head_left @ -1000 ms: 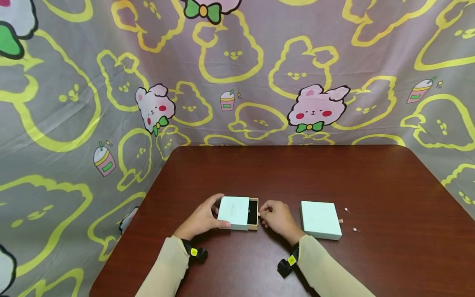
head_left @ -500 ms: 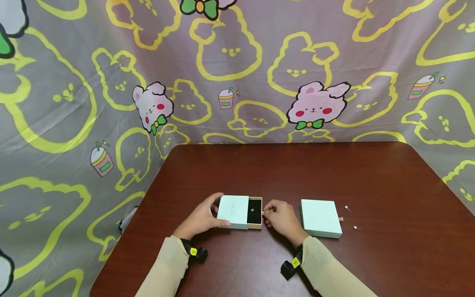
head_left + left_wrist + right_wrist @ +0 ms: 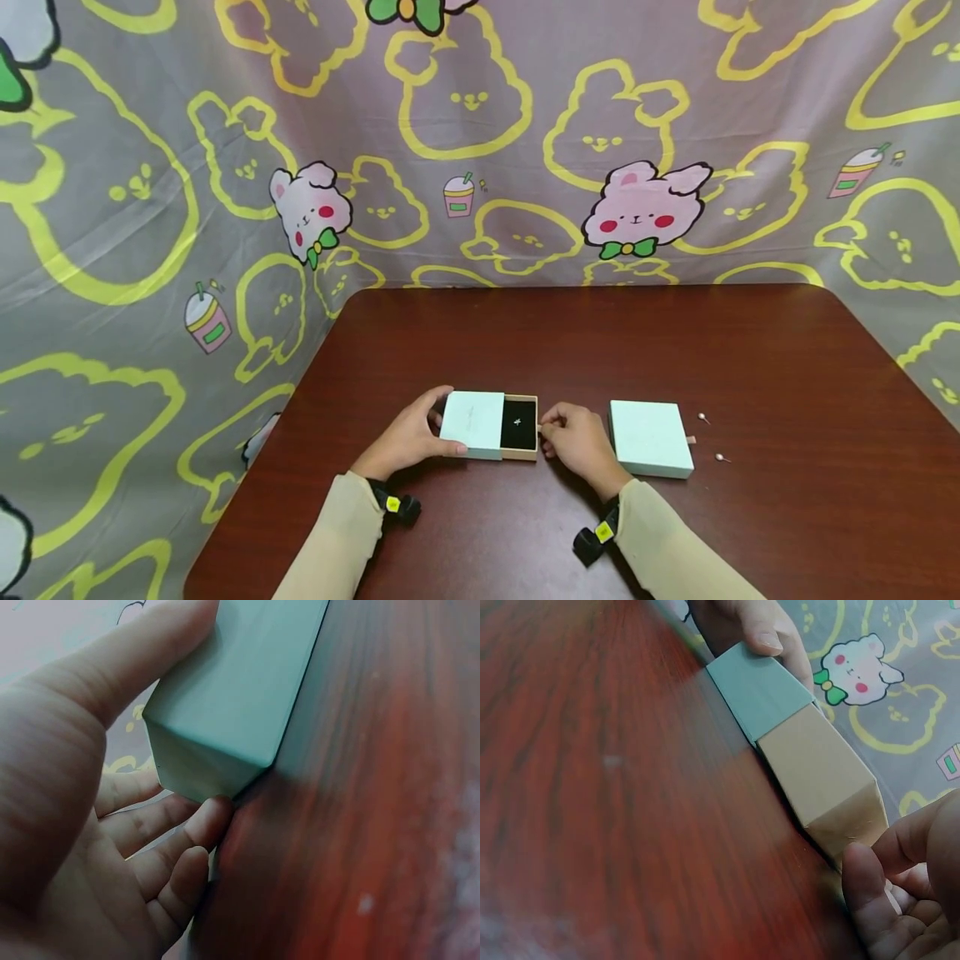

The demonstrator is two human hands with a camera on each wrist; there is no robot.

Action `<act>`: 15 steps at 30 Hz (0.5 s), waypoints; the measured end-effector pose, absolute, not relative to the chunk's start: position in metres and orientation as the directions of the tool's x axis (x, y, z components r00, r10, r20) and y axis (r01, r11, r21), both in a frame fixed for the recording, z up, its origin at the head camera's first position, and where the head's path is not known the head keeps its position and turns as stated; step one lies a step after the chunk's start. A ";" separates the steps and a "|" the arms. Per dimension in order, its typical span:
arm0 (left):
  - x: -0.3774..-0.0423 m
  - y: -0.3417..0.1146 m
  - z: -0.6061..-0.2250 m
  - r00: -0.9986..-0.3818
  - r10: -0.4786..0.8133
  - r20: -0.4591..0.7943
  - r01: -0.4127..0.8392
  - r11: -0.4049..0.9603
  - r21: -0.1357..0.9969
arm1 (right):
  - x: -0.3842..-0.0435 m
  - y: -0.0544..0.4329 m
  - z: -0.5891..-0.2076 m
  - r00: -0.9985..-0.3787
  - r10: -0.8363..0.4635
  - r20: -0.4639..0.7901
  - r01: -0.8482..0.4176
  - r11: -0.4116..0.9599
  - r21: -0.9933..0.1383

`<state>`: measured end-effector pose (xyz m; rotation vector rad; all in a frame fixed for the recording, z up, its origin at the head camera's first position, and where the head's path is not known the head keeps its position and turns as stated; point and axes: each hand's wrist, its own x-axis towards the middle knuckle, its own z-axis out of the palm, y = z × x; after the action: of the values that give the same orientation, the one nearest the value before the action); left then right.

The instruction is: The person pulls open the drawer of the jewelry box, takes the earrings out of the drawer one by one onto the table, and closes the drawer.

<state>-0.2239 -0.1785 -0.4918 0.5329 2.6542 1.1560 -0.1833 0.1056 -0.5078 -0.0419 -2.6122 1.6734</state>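
Note:
A mint-green jewelry box [image 3: 472, 425] lies on the table, its tan inner drawer [image 3: 825, 761] slid partway out to the right. Black padding [image 3: 517, 433] in the drawer bears a small silvery star-like piece [image 3: 517, 422]. My left hand [image 3: 408, 437] grips the sleeve from its left side, thumb [image 3: 157, 649] along the front and fingers behind. With thumb and forefinger my right hand [image 3: 581, 442] pinches the pull tab at the drawer's right end; the fingers mostly hide the tab.
A second mint-green box [image 3: 651, 440], closed, with a small pinkish tab [image 3: 692, 440], lies right of my right hand. Beyond it are two pearl-headed pins or earrings, one farther back [image 3: 702, 417] and one nearer [image 3: 722, 457]. A patterned cloth [image 3: 525, 150] hangs behind the table.
My right hand has moved right, drawing the drawer farther out of the sleeve, and the silvery piece has come into full view. The left hand keeps its hold on the sleeve.

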 end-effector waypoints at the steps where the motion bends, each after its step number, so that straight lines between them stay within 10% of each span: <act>1: -0.224 -0.178 -0.492 -0.915 0.402 -0.037 0.247 0.629 0.737 | -0.183 0.106 -0.508 -0.999 0.044 0.020 0.000 0.420 -0.908; 15: -0.227 -0.184 -0.490 -0.903 0.429 -0.024 0.272 0.614 0.741 | -0.184 0.106 -0.509 -0.999 0.041 0.026 -0.006 0.432 -0.902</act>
<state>-0.2266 -0.1837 -0.4904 0.5798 2.6390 1.1622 -0.1842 0.1055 -0.5089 -0.0324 -2.6204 1.6508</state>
